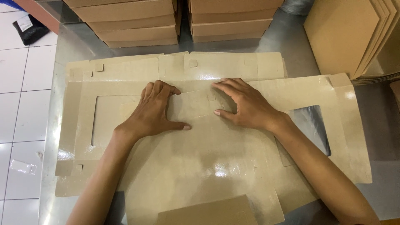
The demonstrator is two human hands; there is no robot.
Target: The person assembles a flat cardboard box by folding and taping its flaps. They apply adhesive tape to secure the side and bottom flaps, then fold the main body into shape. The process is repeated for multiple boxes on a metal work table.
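A plain brown card flap (208, 212) lies nearest, at the near edge of the metal table (273, 35). It belongs to the glossy flat box sheet (200, 162) on top of a loose pile of such sheets that covers the middle of the table.

The left hand (152, 110) lies palm down on the sheet, fingers curled over a small fold, thumb stretched out toward the right; it presses and grasps nothing. The right hand (241, 104) is spread wide just beside it, fingertips and thumb planted on the same panel, likewise pressing without clenching. Together they pin the slippery sheet flat so the crease between them stays put.

A sheet with a window cutout (110, 118) reaches toward the left edge, another cutout (310, 127) toward the right. Stacks of brown boxes (137, 21) stand along the far edge, and flat cards (354, 33) lean at the far right corner.
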